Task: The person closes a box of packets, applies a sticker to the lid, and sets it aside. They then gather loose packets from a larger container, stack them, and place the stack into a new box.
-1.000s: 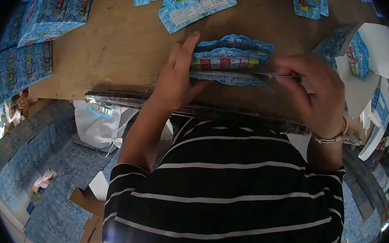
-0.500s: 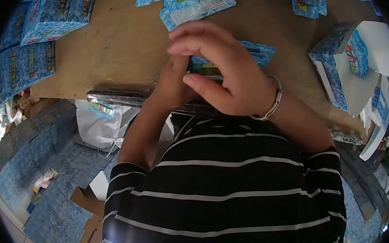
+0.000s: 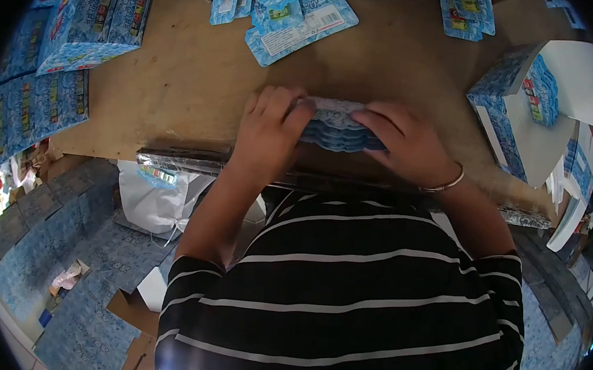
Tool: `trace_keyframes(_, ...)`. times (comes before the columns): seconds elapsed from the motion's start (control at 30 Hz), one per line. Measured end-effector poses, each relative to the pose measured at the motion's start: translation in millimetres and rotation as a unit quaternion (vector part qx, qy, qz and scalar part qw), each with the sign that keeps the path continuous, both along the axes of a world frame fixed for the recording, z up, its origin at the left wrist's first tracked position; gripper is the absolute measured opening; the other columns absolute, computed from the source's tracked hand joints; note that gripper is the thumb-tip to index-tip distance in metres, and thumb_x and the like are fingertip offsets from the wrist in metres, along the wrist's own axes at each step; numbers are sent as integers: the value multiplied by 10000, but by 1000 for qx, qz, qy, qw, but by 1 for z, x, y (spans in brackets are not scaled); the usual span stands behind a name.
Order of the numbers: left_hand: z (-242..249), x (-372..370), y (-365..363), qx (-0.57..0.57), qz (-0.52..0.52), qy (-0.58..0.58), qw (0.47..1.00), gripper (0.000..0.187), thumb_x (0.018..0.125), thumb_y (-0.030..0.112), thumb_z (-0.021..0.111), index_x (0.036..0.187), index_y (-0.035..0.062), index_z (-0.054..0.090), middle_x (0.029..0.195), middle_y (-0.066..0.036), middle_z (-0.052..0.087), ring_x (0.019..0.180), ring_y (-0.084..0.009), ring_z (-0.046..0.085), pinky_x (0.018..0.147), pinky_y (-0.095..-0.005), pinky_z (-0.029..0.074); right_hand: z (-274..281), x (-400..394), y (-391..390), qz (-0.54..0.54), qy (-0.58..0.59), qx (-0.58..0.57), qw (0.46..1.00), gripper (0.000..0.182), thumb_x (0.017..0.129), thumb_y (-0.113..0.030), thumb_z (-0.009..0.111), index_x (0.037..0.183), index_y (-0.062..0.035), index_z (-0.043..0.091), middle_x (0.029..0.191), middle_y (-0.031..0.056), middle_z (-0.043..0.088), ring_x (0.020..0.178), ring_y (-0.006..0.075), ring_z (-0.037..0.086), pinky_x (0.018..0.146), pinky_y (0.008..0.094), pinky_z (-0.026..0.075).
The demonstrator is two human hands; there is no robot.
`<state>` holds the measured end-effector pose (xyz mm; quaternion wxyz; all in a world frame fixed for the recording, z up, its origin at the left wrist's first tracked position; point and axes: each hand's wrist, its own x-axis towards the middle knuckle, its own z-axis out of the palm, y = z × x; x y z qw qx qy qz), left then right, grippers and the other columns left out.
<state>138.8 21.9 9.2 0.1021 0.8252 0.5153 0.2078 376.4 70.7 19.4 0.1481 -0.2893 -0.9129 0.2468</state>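
Note:
Between both hands stands a stack of blue packets (image 3: 336, 133), their wavy edges facing me. My left hand (image 3: 271, 128) grips the stack's left end, thumb on the near side and fingers curled over. My right hand (image 3: 407, 142), with a bracelet at the wrist, closes on the right end in the same way. The stack is close over the table near its front edge. Beyond it lie loose blue packets (image 3: 302, 34), one with its barcode label up.
Printed blue boxes (image 3: 100, 13) are piled at the left. An opened box (image 3: 501, 104) with packets inside stands at the right, its white flap out. More packets (image 3: 464, 13) lie at the back right. A white bag (image 3: 150, 200) hangs below the table's taped edge (image 3: 186, 161).
My right hand has moved down and right from above the left hand to the stack's right end. The packets now sit squared between both hands.

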Motion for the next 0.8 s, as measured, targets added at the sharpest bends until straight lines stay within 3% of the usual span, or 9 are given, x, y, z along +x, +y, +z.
trace_keyframes(0.07, -2, 1, -1, -32, 21, -50, 998, 550, 562, 54, 713, 1073, 91, 513, 1071, -111, 503, 933, -340, 528, 765, -413, 459, 3, -5, 9, 40, -11, -6, 999, 617, 667, -182, 727, 1226, -101, 481, 1103, 108, 505, 1020, 301, 525, 805, 369, 471)
trace_keyframes(0.17, 0, -3, 6, -77, 18, -96, 992, 507, 566, 59, 714, 1032, 86, 517, 991, -116, 536, 904, -345, 535, 747, -418, 455, 23, -21, 44, 76, -30, -161, 984, 515, 704, -283, 702, 1152, -98, 528, 1159, 91, 507, 1042, 267, 522, 838, 362, 458)
trace_keyframes(0.27, 5, -10, 4, -105, -4, -66, 992, 486, 571, 64, 718, 1015, 82, 522, 961, -122, 554, 908, -338, 542, 750, -411, 456, 14, -68, 86, -46, 68, -161, 983, 521, 708, -365, 685, 1123, -86, 540, 1219, 81, 495, 1108, 240, 494, 894, 362, 423)
trace_keyframes(0.33, 9, -17, 0, -114, -3, -37, 993, 480, 573, 68, 721, 1010, 82, 524, 969, -126, 560, 919, -331, 546, 757, -404, 459, -22, -87, 98, 1, -89, 168, 982, 513, 720, -381, 670, 1104, -66, 541, 1205, 78, 510, 1103, 236, 497, 895, 363, 418)
trace_keyframes(0.43, 6, -27, -9, -135, 34, -65, 988, 487, 565, 80, 736, 1005, 81, 528, 969, -109, 561, 907, -316, 551, 747, -389, 464, -42, -78, 93, -11, 10, 252, 968, 536, 710, -402, 672, 1101, -59, 542, 1140, 73, 538, 1030, 247, 528, 859, 377, 432)
trace_keyframes(0.57, 1, -28, -11, -117, 40, -104, 987, 488, 553, 90, 750, 989, 80, 531, 975, -95, 558, 907, -310, 550, 743, -387, 468, -36, -23, 90, -89, -91, 180, 975, 563, 719, -416, 669, 1127, -57, 522, 1115, 84, 543, 1015, 259, 536, 867, 370, 428)
trace_keyframes(0.63, -1, -20, -5, -122, 30, -123, 984, 482, 556, 92, 750, 986, 81, 532, 980, -91, 557, 908, -309, 550, 746, -390, 469, -21, 0, 93, -161, -65, 39, 984, 654, 684, -491, 680, 1144, -62, 501, 1145, 105, 526, 1043, 274, 528, 929, 416, 376)
trace_keyframes(0.77, -2, 2, 6, -122, 17, -96, 988, 461, 579, 91, 733, 992, 91, 530, 999, -93, 558, 914, -311, 551, 756, -393, 468, -3, -28, 76, -254, -235, 55, 936, 750, 622, -571, 694, 1143, -70, 494, 1168, 120, 511, 1054, 296, 520, 939, 461, 341)
trace_keyframes(0.8, -2, 6, 8, -117, 14, -77, 990, 458, 586, 91, 728, 998, 94, 529, 1005, -95, 558, 915, -313, 551, 756, -394, 469, -11, -36, 73, -239, -245, 138, 929, 782, 589, -598, 697, 1134, -74, 500, 1156, 122, 513, 1047, 302, 519, 941, 475, 328)
